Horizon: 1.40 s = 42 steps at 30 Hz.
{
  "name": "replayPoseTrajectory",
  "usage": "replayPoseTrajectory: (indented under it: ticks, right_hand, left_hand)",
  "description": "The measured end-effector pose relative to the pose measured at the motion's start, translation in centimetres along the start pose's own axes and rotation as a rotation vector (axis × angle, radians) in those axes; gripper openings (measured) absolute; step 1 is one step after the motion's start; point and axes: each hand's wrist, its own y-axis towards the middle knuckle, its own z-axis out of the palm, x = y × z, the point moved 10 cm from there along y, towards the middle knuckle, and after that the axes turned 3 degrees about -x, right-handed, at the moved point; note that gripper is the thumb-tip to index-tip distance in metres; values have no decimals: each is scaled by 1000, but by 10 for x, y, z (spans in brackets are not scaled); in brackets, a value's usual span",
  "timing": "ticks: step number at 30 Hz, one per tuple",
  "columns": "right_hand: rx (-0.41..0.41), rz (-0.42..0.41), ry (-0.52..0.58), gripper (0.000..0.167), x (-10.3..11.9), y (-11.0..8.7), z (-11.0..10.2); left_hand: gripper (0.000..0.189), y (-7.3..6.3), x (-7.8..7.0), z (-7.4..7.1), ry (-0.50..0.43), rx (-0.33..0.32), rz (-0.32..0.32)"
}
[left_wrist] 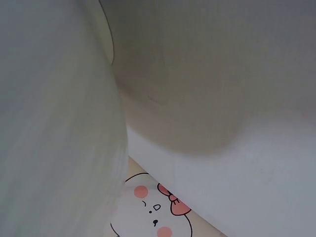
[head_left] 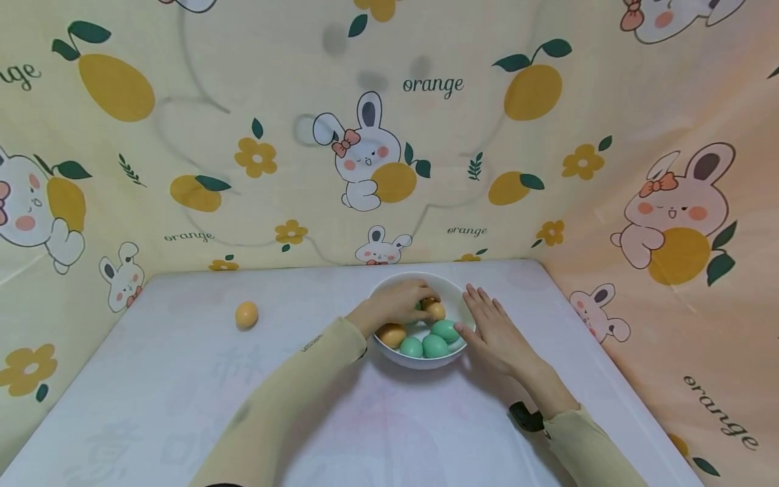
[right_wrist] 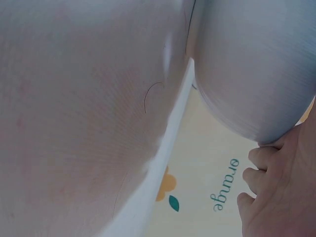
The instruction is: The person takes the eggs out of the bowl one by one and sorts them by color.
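A white bowl (head_left: 420,363) holds several eggs. My left hand (head_left: 398,302) reaches over its left rim, with its fingers curled round an orange egg (head_left: 435,311) at the back of the bowl. Another orange egg (head_left: 391,335) lies below that hand. Green eggs (head_left: 435,345) lie in the front and right of the bowl; one near the left hand is mostly covered. Outside the right rim, my right hand (head_left: 494,331) rests its extended fingers along the bowl. The right wrist view shows its fingers (right_wrist: 259,163) right at the bowl's outer wall (right_wrist: 252,64).
A single orange egg (head_left: 246,315) lies on the white-covered table (head_left: 292,412), left of the bowl. Behind the table hangs a cloth (head_left: 450,135) printed with rabbits and oranges. A dark wrist device (head_left: 526,416) is worn on the right wrist.
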Motion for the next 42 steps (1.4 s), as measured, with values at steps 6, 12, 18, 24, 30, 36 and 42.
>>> replayPoseTrajectory:
  ticks: [6, 12, 18, 24, 30, 36, 42]
  right_hand:
    - [-4, -5, -4, 78, 1, 1, 0]
    - [6, 6, 2, 79, -1, 1, 1]
    - [-1, 3, 4, 78, -1, 1, 1]
    - [-8, -6, 1, 78, -2, 1, 2]
    - [-8, -8, 5, 78, -1, 0, 1]
    - [-14, -12, 11, 78, 0, 0, 1]
    - [-19, -11, 5, 78, -1, 1, 1]
  left_hand:
    - [47, -1, 1, -2, -16, -4, -6]
    - [47, -3, 0, -7, -26, -24, -6]
    - [48, -6, -1, -14, -53, -32, -24]
    - [48, -13, -4, -23, -68, -71, -40]
    - [47, -27, -3, -34, -188, -137, -37]
    - [45, -43, 1, -47, -275, -226, -33]
    - [45, -58, 9, -59, -302, -301, -32]
